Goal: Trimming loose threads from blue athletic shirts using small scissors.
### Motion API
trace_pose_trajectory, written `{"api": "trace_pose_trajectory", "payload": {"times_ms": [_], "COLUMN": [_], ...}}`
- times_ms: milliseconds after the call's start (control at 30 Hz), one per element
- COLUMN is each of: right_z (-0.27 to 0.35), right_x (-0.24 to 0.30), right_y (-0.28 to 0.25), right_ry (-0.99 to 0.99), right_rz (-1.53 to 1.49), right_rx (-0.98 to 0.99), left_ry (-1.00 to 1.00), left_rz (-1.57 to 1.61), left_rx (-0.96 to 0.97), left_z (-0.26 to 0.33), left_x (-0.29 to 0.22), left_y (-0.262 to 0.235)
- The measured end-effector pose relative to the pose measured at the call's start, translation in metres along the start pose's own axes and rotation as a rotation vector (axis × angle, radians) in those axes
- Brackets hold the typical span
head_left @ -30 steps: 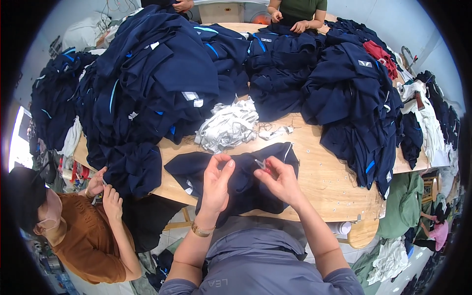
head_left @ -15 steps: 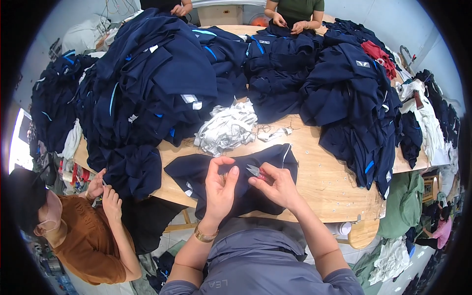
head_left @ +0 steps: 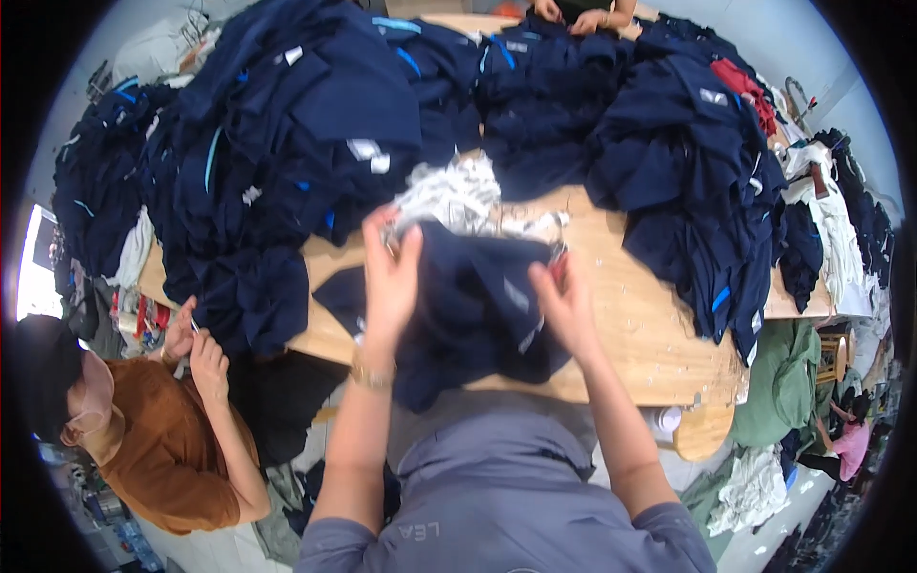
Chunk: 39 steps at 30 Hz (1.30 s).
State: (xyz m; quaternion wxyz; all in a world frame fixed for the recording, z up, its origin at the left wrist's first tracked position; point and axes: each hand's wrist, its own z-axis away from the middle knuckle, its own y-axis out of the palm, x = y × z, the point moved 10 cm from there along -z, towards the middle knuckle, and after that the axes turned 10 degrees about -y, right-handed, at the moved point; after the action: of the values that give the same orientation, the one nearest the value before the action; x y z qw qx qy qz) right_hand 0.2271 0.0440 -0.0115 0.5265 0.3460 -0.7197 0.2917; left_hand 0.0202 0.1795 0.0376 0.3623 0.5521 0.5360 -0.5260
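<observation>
Now, navy garment (head_left: 460, 286) at your twelve o'clock; left hand (head_left: 389, 288) at eleven, by its edge, grip too blurred to tell; right hand (head_left: 571, 304) at one, holding red snips (head_left: 561, 261): mind those blades near cloth.

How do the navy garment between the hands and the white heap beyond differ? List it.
The navy garment is dark, the white heap pale. The navy garment shows broad folds between the left hand and right hand; the white heap is a bunch of narrow pieces. The navy garment is nearer the camera, the white heap farther off. Both look soft and crumpled.
</observation>
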Motion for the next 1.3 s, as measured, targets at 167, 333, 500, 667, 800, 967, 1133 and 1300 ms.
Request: {"api": "trace_pose_trajectory", "payload": {"times_ms": [167,333,500,667,800,967,1133,1300], "right_z": [0.006,0.029,0.026,0.020,0.026,0.031,0.023,0.014], "right_x": [-0.017,-0.037,-0.029,-0.047,-0.046,-0.064,-0.067,-0.035], "right_y": [-0.037,-0.030,0.030,0.061,0.067,0.054,0.035,0.038], "right_ry": [-0.066,-0.026,-0.029,0.086,0.135,0.134,0.211,0.214], "right_rz": [0.337,0.346,0.328,0.222,0.328,0.075,-0.077,-0.222], "right_rx": [-0.027,-0.036,0.124,0.240,0.400,0.346,0.165,0.113], "left_ry": [0.089,-0.639,-0.907,-0.665,-0.716,-0.813,0.025,0.236], "left_rz": [-0.503,-0.181,-0.132,-0.240,0.041,0.222,-0.703,-0.562], "left_rx": [-0.047,0.312,0.517,0.484,0.464,0.437,0.021,0.400], "left_z": [-0.003,0.058,0.107,0.089,0.090,0.095,0.070,0.077], "left_x": [0.010,0.097,0.132,0.121,0.130,0.124,0.024,-0.002], "left_y": [-0.029,-0.015,0.035,0.057,0.060,0.054,0.022,0.072]}}
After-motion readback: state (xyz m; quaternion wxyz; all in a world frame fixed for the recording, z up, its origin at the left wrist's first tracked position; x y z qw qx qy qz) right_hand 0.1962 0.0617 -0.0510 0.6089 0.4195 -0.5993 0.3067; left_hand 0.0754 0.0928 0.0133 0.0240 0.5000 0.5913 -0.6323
